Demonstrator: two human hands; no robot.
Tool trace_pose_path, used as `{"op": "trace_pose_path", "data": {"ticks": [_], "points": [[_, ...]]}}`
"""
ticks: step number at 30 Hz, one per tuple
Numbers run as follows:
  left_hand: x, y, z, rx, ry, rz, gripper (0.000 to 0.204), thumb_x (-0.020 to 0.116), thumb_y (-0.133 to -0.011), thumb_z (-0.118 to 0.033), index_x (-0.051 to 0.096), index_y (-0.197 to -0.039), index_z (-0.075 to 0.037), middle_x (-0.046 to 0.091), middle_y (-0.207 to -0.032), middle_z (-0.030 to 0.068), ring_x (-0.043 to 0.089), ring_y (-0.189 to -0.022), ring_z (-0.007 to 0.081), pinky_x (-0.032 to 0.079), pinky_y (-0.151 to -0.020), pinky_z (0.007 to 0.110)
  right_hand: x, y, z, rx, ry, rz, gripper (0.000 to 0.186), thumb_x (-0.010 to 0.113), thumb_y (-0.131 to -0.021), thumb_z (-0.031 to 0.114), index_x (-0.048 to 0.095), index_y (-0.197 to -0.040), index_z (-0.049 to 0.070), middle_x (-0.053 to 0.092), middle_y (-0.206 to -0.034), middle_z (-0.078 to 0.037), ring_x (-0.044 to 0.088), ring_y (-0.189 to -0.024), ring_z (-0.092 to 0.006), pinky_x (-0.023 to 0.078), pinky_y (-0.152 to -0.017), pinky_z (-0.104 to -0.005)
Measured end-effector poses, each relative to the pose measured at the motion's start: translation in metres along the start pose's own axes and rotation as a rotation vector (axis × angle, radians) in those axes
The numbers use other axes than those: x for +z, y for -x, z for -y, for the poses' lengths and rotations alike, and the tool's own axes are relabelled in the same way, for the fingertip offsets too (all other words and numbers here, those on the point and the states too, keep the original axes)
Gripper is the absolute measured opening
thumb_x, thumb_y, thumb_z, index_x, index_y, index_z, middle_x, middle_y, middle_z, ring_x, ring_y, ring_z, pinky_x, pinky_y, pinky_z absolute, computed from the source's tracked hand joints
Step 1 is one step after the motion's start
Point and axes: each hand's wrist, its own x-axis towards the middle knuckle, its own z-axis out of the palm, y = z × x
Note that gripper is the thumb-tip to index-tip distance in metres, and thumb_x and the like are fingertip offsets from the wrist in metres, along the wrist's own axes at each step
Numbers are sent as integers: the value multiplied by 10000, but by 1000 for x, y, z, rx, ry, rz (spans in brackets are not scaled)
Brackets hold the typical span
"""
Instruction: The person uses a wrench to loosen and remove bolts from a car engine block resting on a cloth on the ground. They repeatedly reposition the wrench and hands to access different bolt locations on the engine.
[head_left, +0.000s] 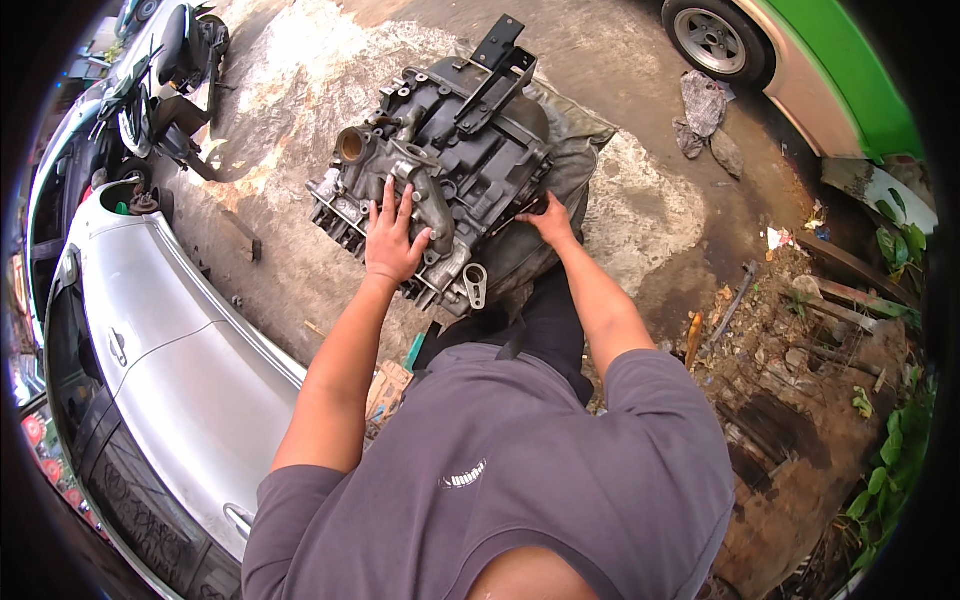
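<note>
A greasy, dark metal engine [497,165] lies on the ground in front of me, with a black bracket [497,85] on its far end. My left hand [394,243] rests on its near left part, fingers spread over a grey cast pipe [430,205]. At the engine's right side, my right hand [550,222] grips the lower edge, its fingertips partly hidden against the metal. A flat grey metal piece with holes [474,286] sticks out at the near end. Dark crumpled sheeting [575,150] lies under and beside the engine.
A silver car [180,330] stands close on my left, with a motorcycle [170,100] beyond it. At the far right is a green and beige vehicle [820,80] with a wheel [712,42]. Rags [703,105], a metal rod [735,300] and rubble lie on the right.
</note>
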Motion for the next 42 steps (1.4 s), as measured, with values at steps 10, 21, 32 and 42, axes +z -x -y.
{"op": "trace_pose_path", "data": {"ticks": [10,21,32,42], "points": [[4,-1,2,-2,5,-2,820,547,-894,-506,266,-1564,-128,170,-1628,204,307,-1428,433,255,-1157,559,13,11,-19,222,-449,240,617,895,-717,206,577,-1185,-39,692,-1038,-117,656,-852,-208,537,-699,-327],[4,0,3,27,19,-19,822,555,-895,-491,261,-1563,-112,161,-1626,216,289,-1431,448,255,-1150,574,31,23,-24,387,-531,289,509,825,-817,240,626,-1207,-20,597,-657,-21,564,-514,-127,458,-456,-285],[4,1,2,9,23,-24,812,543,-901,-515,267,-1565,-138,174,-1629,194,314,-1424,429,259,-1154,557,45,55,2,-230,185,-6,391,775,-788,257,689,-1116,61,652,-1125,-138,646,-988,-362,532,-834,-429],[3,0,1,6,18,-28,807,520,-907,-556,283,-1561,-145,182,-1626,192,322,-1410,455,278,-1141,574,32,69,-8,-492,174,-92,225,711,-841,145,685,-1052,71,677,-1008,-108,656,-952,-313,537,-782,-403]]}}
